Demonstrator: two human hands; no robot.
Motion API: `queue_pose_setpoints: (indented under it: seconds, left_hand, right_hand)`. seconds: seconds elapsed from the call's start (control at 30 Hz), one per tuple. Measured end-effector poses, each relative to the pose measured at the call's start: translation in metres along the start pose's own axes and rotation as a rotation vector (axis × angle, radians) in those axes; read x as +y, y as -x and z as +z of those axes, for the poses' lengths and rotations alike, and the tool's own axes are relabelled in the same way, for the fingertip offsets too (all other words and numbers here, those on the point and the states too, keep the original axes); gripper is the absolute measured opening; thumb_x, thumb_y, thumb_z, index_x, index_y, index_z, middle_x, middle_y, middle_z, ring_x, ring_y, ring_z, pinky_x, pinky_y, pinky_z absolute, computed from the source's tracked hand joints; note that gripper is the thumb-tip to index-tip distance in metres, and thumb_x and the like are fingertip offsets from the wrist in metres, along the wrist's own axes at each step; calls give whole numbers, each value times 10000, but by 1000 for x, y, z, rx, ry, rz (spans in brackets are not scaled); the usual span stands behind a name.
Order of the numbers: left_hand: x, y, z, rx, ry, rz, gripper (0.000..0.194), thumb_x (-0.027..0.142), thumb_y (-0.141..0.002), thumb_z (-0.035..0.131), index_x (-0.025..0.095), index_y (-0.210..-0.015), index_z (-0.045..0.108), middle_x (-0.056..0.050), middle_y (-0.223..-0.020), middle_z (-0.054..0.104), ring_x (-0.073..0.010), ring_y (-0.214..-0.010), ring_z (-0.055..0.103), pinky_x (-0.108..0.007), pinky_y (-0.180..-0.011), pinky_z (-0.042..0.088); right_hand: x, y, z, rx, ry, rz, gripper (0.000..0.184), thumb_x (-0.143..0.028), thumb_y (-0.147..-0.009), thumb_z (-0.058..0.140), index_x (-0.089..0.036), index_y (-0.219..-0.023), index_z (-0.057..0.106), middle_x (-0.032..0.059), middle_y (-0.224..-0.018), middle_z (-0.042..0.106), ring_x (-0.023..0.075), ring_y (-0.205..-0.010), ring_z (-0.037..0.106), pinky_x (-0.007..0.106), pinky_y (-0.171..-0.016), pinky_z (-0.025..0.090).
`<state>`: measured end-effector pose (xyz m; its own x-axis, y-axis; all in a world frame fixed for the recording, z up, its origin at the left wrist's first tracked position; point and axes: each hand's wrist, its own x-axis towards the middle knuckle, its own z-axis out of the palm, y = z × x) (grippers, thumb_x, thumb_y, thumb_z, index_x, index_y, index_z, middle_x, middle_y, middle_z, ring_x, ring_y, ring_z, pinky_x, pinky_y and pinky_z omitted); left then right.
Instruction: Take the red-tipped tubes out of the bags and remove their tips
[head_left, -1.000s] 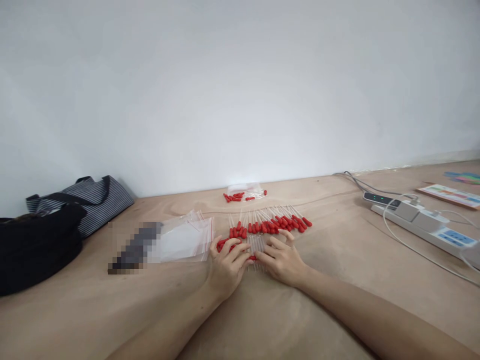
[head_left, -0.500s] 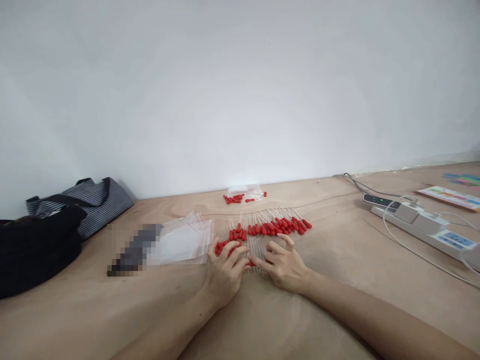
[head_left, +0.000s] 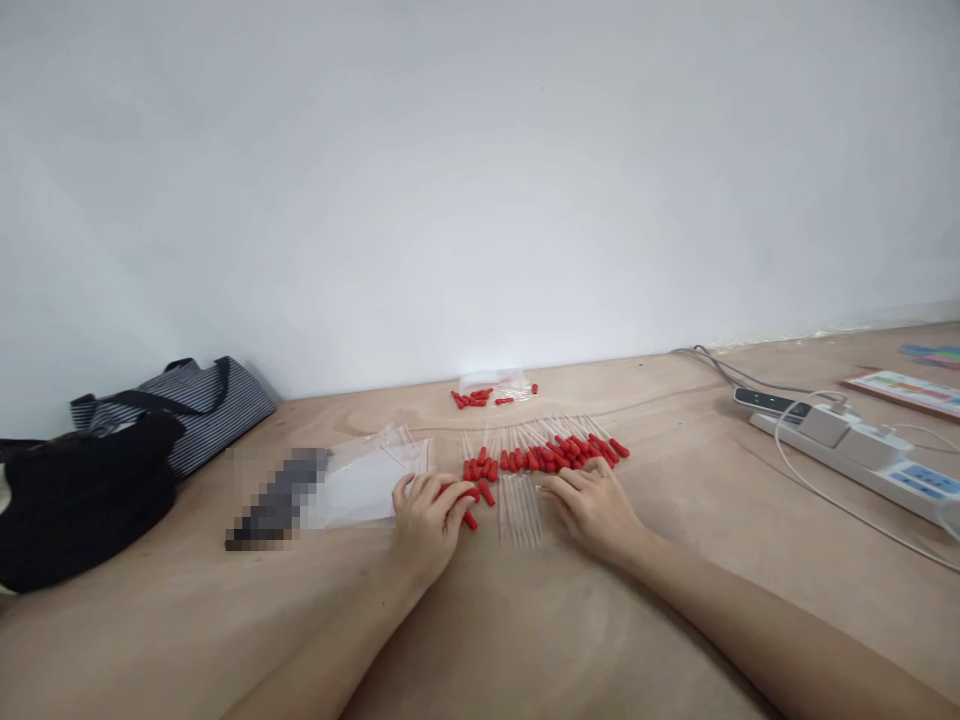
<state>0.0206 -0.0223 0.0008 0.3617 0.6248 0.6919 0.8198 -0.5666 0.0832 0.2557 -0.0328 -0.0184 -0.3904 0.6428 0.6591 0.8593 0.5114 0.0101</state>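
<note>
My left hand curls over a small pile of red rubber bulbs, its thumb and forefinger closed on one; the palm hides part of the pile. To the right of it, thin clear dropper tubes lie side by side on the table. My right hand is at their right edge, fingers bent and tips pinched at the upper end of a tube. Just beyond both hands runs a row of droppers, clear stems pointing away and red bulbs towards me.
Clear zip bags lie left of my left hand, by a pixelated dark object. More red bulbs rest by a plastic bag near the wall. A striped bag stands left; a power strip with cables lies right.
My hands have moved apart, the left going left over the bulbs and the right going right. The clear tubes between them now lie uncovered, a little spread.
</note>
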Motion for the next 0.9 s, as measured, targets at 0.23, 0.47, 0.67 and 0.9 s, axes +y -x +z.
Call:
queue_pose_setpoints:
  seconds: [0.23, 0.47, 0.67, 0.9]
  left_hand:
    - [-27, 0, 5, -84, 5, -182, 252, 153, -807, 408, 231, -960, 592, -41, -942, 646, -193, -873, 579, -370, -791, 282]
    - [-33, -9, 5, -153, -16, -275, 199, 191, -781, 453, 218, -915, 598, -34, -904, 671, -198, -841, 591, -388, -806, 264]
    - [-32, -12, 9, -187, -93, -230, 171, 272, -798, 469, 261, -858, 628, -13, -815, 697, -218, -835, 571, -463, -856, 189]
    - [-31, -13, 9, -184, -90, -258, 189, 328, -814, 450, 257, -831, 624, -22, -870, 683, -216, -885, 547, -488, -890, 169]
  right_hand:
    - [-7, 3, 4, -196, 21, 140, 421, 1, -711, 382, -162, -1054, 565, 68, -892, 580, 158, -735, 531, 261, -654, 354]
    - [-8, 2, 8, -231, -114, 197, 265, -36, -768, 383, -152, -756, 621, 59, -791, 603, 147, -723, 561, 238, -657, 416]
    - [-18, 5, 13, -133, -275, 173, 269, -79, -806, 362, -152, -808, 620, 75, -866, 598, 147, -794, 556, 248, -708, 442]
    - [-26, 2, 5, -152, -283, 166, 288, -194, -864, 338, -167, -851, 624, 66, -835, 612, 161, -805, 548, 287, -738, 413]
